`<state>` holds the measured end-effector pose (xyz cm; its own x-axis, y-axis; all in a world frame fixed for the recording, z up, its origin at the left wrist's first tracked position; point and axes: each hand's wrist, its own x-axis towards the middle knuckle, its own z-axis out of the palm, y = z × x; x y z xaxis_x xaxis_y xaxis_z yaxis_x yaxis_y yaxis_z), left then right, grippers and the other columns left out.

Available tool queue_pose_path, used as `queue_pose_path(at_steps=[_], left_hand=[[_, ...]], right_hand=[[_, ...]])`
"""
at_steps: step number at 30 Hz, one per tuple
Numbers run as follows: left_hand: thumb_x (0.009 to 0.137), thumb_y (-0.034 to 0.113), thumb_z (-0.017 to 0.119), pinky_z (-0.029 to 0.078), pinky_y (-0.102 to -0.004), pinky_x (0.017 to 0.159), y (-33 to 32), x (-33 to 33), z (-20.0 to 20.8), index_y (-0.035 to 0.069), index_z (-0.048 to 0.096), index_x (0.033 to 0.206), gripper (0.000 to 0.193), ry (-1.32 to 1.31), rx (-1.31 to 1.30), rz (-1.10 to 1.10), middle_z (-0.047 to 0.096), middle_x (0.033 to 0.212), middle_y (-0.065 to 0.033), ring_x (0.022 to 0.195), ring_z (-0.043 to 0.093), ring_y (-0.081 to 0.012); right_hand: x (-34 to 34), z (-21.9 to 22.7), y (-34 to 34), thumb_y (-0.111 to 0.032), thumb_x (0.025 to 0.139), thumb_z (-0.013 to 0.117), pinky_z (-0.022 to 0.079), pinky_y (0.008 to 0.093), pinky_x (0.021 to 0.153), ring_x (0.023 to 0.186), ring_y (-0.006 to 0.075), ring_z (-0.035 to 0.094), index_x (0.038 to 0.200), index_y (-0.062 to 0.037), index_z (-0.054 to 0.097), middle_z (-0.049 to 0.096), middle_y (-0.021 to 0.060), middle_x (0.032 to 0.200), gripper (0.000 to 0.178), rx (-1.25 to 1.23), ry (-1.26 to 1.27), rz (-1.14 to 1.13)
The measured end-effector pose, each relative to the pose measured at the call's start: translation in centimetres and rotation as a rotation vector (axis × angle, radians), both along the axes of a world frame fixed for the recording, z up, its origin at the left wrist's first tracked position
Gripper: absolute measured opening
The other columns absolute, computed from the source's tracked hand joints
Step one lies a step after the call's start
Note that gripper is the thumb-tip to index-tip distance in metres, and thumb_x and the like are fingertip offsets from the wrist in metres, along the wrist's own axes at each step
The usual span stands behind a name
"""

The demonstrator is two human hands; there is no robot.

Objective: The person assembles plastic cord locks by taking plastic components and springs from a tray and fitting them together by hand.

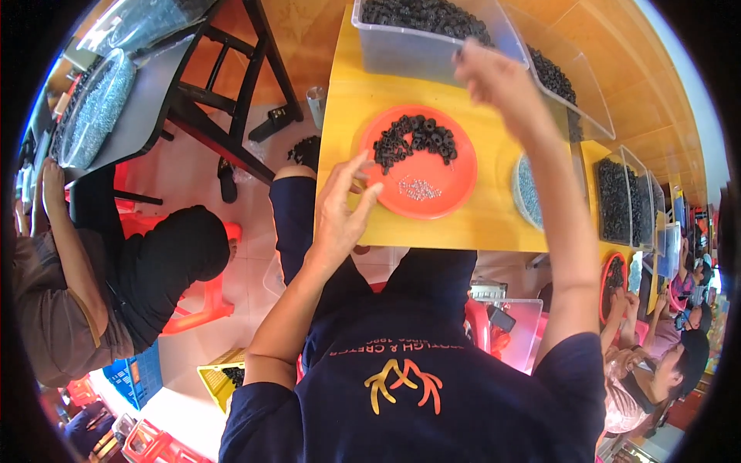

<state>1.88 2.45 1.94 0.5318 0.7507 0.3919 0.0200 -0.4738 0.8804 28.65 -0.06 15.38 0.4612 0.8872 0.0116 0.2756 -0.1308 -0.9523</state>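
Note:
An orange-red round plate (386, 197) lies on the yellow table. Small black ring-like parts (417, 139) are heaped on its far half, and tiny silver metal pieces (419, 189) lie nearer. My left hand (343, 204) is at the plate's left rim, thumb and fingers apart, nothing visible between them. At the front wall of a clear plastic bin (409, 58) full of black parts, my right hand (494, 81) is raised with fingers pinched. A small dark piece shows at its fingertips, slightly blurred, and its exact shape is unclear.
Partly behind my right forearm stands a bowl of silver pieces (528, 193). More clear bins (552, 77) of black parts line the right side. A co-worker (170, 262) sits left at a black table (166, 92); others work at right. A yellow crate (220, 378) stands on the floor.

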Motion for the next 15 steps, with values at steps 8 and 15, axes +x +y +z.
queue_pose_path(at_steps=[8,15], left_hand=[[0.090,0.001,0.064,0.045,-0.0225,0.063,0.6,-0.1,-3.4,0.002,0.061,0.125,0.035,-0.144,-0.247,0.095,0.065,0.098,-0.0055,0.076,0.055,-0.0080],[0.090,0.001,0.063,0.045,-0.0224,0.064,0.5,-0.4,-3.0,0.002,0.062,0.124,0.034,-0.123,-0.222,0.068,0.065,0.098,-0.0051,0.075,0.055,-0.0081]], right_hand=[[3.7,-0.5,1.4,-0.043,0.091,0.066,0.045,0.0238,0.067,0.073,0.0062,0.053,0.107,-0.0093,0.071,0.067,-0.0010,0.087,0.037,-0.007,-0.494,0.045],[-0.7,-8.9,-3.1,-0.017,0.087,0.069,0.052,0.0343,0.074,0.080,0.0242,0.065,0.106,-0.0075,0.070,0.066,0.0098,0.092,0.021,-0.140,-0.801,0.238]])
